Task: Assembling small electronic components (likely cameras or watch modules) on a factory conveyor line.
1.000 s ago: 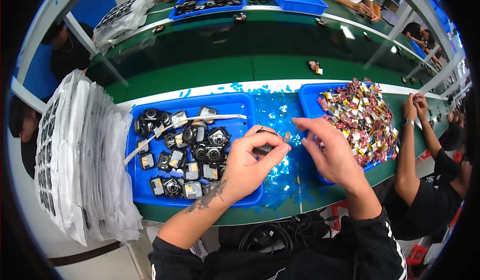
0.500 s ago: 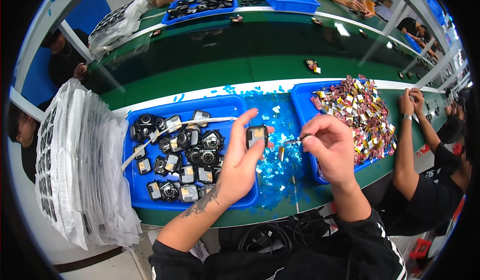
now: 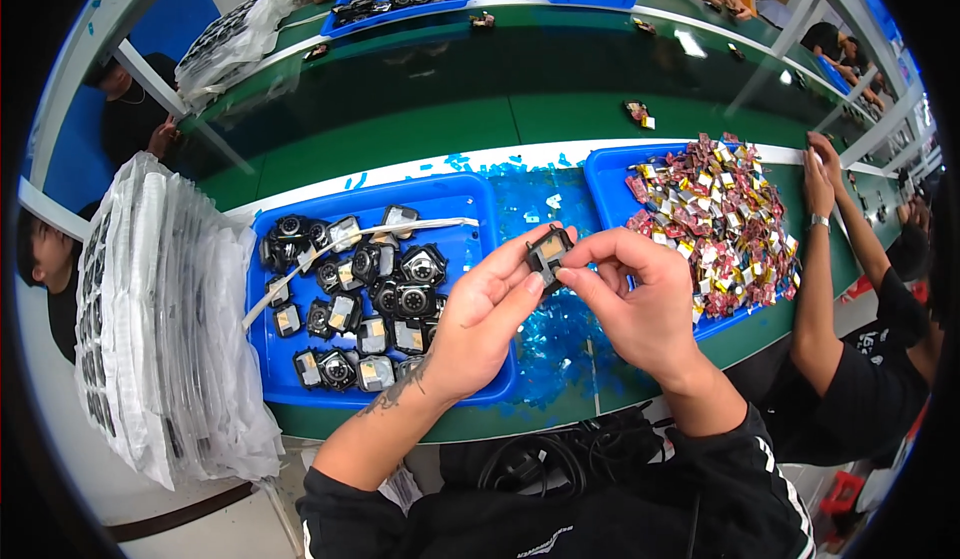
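My left hand [image 3: 478, 324] holds a small black smartwatch case [image 3: 549, 250], a tan patch showing on its upturned face. My right hand [image 3: 645, 304] is closed in a pinch at the near right edge of that case. Whatever lies between those fingertips is hidden. To the left, a blue tray [image 3: 488, 209] contains several similar black watch cases [image 3: 415, 299], some with round sensor backs up. On the right, another blue tray [image 3: 606, 171] carries a heap of small red, white and yellow electronic parts [image 3: 715, 229].
Blue film scraps [image 3: 560, 359] litter the bench between the trays. A white strip [image 3: 350, 244] lies across the left tray. Plastic-wrapped stacks [image 3: 175, 329] stand at far left. Beyond runs a green conveyor [image 3: 420, 129] with scattered parts. A co-worker's arms [image 3: 820, 249] are at right.
My hands have come together: the right moved left to the watch case, which the left hand has shifted right and tilted. Parts on the conveyor have drifted slightly right.
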Tool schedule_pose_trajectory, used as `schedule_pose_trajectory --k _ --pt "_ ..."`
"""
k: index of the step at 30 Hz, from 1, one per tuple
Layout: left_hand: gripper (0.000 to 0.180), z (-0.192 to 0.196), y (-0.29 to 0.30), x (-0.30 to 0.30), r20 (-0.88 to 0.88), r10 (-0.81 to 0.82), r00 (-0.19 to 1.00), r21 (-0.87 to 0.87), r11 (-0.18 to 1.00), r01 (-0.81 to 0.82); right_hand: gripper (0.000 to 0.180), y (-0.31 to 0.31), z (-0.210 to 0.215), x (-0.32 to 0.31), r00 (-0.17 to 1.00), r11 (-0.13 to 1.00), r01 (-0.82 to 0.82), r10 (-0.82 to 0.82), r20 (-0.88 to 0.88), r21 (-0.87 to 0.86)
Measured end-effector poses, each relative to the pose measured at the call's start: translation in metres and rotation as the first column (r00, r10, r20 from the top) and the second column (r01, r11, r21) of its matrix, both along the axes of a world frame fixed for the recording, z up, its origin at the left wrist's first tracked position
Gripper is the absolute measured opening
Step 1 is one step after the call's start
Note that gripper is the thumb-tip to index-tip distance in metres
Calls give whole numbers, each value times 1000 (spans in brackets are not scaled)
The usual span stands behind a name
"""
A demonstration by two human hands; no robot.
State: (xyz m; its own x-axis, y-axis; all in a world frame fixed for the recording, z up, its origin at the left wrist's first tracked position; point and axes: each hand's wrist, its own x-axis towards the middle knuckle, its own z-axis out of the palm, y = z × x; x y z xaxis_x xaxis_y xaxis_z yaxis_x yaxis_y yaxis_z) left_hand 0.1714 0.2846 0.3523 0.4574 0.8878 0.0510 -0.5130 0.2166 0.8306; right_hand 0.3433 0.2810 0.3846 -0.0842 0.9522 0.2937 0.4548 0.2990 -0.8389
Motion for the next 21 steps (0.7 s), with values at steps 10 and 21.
schedule_pose_trajectory --k 10,21 --pt "48 -4 -4 9 -53 9 999 147 989 -2 7 -1 16 -4 997 995 -33 26 75 94" --pt "52 -8 -8 11 -105 67 992 208 977 -44 10 -1 11 -5 999 991 -23 17 44 129"
